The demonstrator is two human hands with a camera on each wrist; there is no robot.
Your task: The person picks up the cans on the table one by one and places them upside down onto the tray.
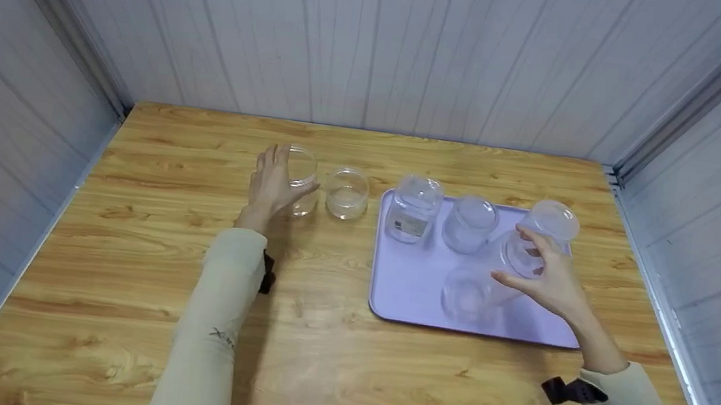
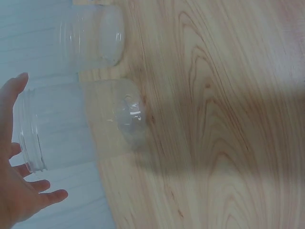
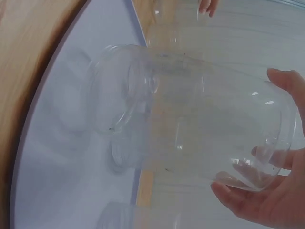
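My left hand (image 1: 270, 184) reaches around the mouth of a tall clear jar (image 2: 71, 129) standing on the table. Its thumb and fingers are spread wide, with gaps to the jar's sides in the left wrist view. A shorter clear jar (image 1: 347, 194) stands just to the right. Over the purple tray (image 1: 408, 291), my right hand (image 1: 553, 285) holds a large clear jar (image 3: 205, 114) by its base end, thumb on one side and fingers on the other. That jar's rimmed mouth points down toward the tray.
A labelled clear jar (image 1: 409, 219) and a smaller clear jar (image 1: 470, 226) stand at the tray's back left. Another clear container (image 1: 552, 219) is at its back right corner. White panel walls (image 1: 373, 46) enclose the table's back and sides.
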